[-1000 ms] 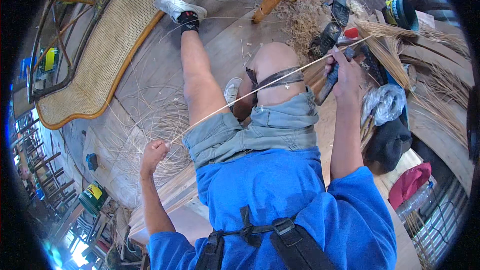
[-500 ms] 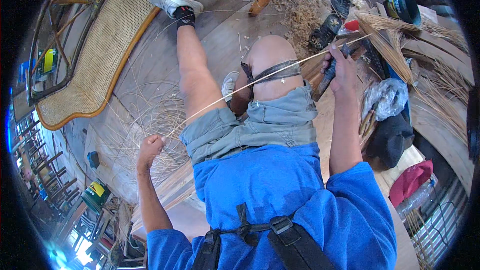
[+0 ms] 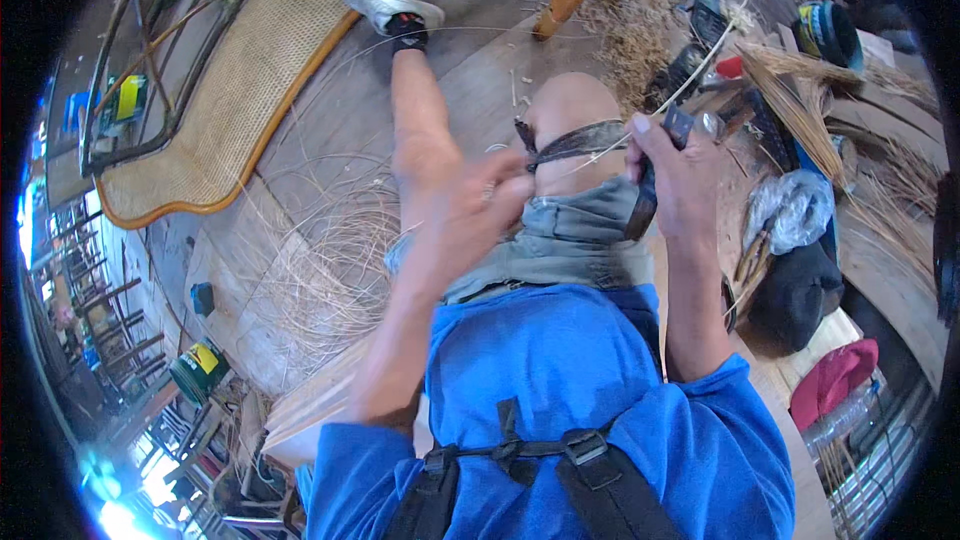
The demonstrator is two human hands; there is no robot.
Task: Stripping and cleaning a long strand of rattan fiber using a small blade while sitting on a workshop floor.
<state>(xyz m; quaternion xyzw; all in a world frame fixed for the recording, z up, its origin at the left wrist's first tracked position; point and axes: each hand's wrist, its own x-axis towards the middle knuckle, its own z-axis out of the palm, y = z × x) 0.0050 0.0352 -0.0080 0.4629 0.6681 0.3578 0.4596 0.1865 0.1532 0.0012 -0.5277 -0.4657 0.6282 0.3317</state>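
My right hand (image 3: pixel 678 175) is closed round a dark hand tool (image 3: pixel 680 123) with a shiny metal end, held over my right thigh. Its exact kind I cannot make out. A thin pale cane strip (image 3: pixel 702 70) runs past the tool, from the upper right down toward my bent knee. Smeared by motion, my left hand (image 3: pixel 482 202) is above my lap, left of the strip's lower end. Its fingers look curled, but whether they hold anything cannot be seen. A dark band (image 3: pixel 580 144) is tied round my right leg near the knee.
Loose cane strands (image 3: pixel 325 265) lie coiled on the floor at left. A woven cane panel (image 3: pixel 220 90) with a wooden rim stands beyond them. Shavings (image 3: pixel 630 35), cane bundles (image 3: pixel 795 120), a plastic bag (image 3: pixel 790 208) and a maroon cap (image 3: pixel 833 380) are toward the right.
My left hand has swung from the far left inward over my lap. The cane strip, earlier stretched between both hands, now extends mostly beyond the right hand, up and right. The view has shifted slightly.
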